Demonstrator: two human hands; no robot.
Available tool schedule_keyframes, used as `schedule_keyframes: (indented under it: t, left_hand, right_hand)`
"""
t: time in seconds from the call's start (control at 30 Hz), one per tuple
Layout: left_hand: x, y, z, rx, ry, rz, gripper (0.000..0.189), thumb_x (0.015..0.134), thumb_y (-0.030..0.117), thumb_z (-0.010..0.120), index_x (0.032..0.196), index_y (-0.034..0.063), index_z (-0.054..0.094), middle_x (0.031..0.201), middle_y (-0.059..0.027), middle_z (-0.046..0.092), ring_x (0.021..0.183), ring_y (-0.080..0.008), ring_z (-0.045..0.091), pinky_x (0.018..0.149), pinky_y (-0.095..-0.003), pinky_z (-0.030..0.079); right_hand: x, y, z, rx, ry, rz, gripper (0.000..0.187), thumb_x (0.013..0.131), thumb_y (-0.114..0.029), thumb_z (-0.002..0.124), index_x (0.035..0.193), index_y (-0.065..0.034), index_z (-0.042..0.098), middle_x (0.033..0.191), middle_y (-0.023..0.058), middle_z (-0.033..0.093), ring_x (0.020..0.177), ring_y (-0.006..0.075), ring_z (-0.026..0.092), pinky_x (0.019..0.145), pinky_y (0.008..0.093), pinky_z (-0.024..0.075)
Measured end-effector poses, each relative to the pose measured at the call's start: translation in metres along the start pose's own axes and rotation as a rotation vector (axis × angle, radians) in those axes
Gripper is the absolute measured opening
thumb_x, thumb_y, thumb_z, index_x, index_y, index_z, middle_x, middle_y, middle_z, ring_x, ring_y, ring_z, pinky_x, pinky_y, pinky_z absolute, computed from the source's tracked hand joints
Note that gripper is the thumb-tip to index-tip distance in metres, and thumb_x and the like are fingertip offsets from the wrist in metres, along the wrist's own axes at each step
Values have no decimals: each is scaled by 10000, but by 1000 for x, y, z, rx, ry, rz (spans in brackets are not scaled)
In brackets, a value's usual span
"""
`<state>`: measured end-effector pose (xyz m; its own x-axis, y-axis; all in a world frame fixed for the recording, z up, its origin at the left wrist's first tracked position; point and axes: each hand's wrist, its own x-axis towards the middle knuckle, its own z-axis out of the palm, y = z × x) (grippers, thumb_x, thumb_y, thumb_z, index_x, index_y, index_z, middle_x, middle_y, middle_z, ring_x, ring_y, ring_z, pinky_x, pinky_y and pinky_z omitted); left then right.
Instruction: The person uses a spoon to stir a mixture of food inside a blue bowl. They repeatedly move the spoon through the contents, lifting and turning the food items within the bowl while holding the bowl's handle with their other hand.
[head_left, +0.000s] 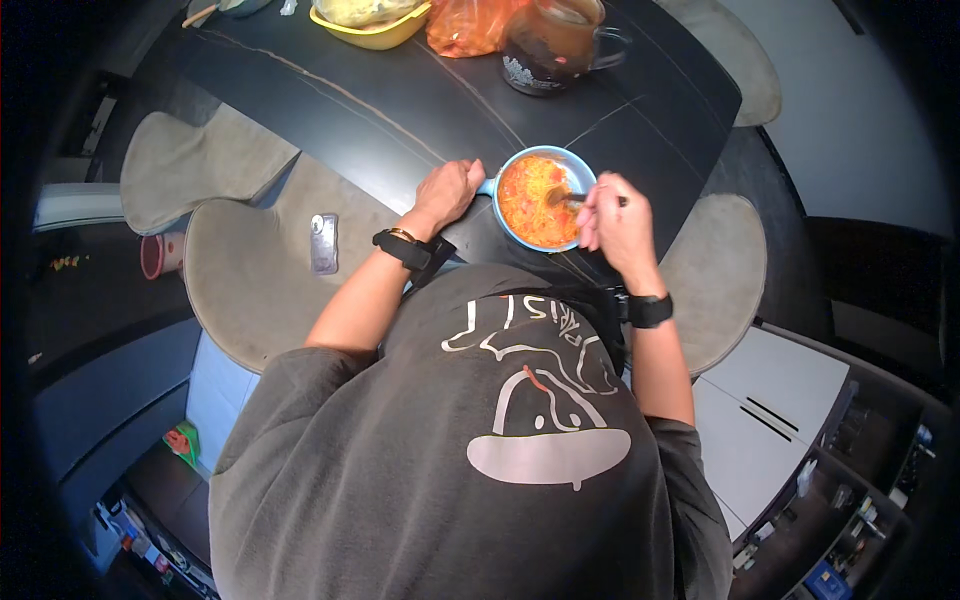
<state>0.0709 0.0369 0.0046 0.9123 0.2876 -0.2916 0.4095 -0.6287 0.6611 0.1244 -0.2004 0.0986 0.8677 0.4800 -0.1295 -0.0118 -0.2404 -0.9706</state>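
A light-blue bowl with a side handle (578, 166) stands on the black marble-patterned table (360, 105), near its edge in front of me. Orange-red and yellow shredded food (531, 196) fills much of it. My left hand (448, 190) is closed at the bowl's handle on the left side. In my right hand (616, 217), at the bowl's right rim, is a dark-handled utensil (574, 197); its head dips into the food, so its exact kind is hard to tell.
Toward the table's far side stand a glass pitcher (551, 49) with dark contents, an orange plastic bag (466, 26) and a yellow basket (371, 34). A phone (324, 244) lies on the beige chair (247, 292) at left. Another chair (716, 277) is at right.
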Motion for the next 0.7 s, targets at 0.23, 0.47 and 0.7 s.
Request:
schedule_keyframes:
  t: [0.23,0.47,0.7]
  left_hand:
    - [-2,4,-4,12,-7,5,479,958,407,388,874,19,657,867,-263,644,916,-443,601,817,-496,459]
    - [-7,6,-6,-32,-1,-9,476,960,401,391,869,16,654,865,-260,644,911,-442,602,815,-497,458]
    - [-2,4,-3,0,9,-8,481,960,401,379,887,19,661,877,-260,646,929,-440,599,827,-495,457]
  right_hand:
    - [-9,-14,19,-37,-20,32,372,1027,-292,374,777,-33,467,615,86,591,422,118,553,368,215,409]
    - [-3,-20,17,2,-27,21,380,1022,-266,394,806,11,539,604,81,597,441,119,570,384,233,427]
    - [8,-4,11,59,-111,65,362,1025,-274,392,832,2,524,626,94,597,445,122,571,380,228,424]
